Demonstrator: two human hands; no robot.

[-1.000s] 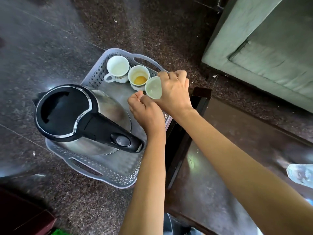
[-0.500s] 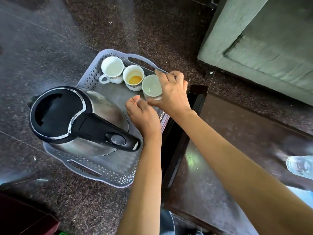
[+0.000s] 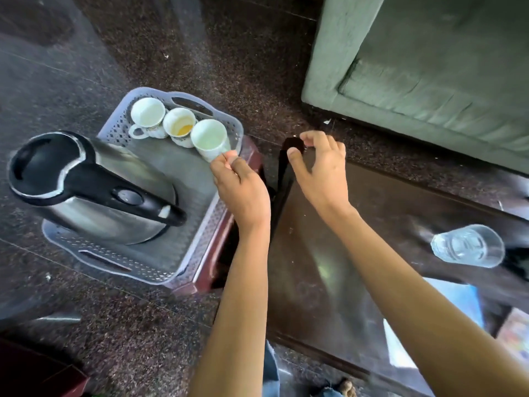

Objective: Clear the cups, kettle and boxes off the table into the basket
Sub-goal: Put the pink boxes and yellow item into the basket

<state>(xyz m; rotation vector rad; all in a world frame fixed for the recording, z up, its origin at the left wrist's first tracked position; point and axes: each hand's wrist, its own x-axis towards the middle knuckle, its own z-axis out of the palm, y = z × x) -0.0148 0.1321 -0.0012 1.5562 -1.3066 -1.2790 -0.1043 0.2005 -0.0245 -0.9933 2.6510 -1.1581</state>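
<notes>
Green sofa (image 3: 429, 81), dark speckled stone floor (image 3: 229, 38), maroon stool edge (image 3: 204, 277).

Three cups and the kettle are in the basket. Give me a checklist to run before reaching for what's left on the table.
1. Nearest cup upright in the basket: ok.
2. Left hand clear of that cup: not ok, fingertips pinch its near side.
3. Right hand empty: ok, open above the table corner.
4. Kettle seated in the basket: ok.
5. Table cleared: not ok, a glass and a blue box lie on it.
6. Room in the basket for the box: cannot tell.
</notes>
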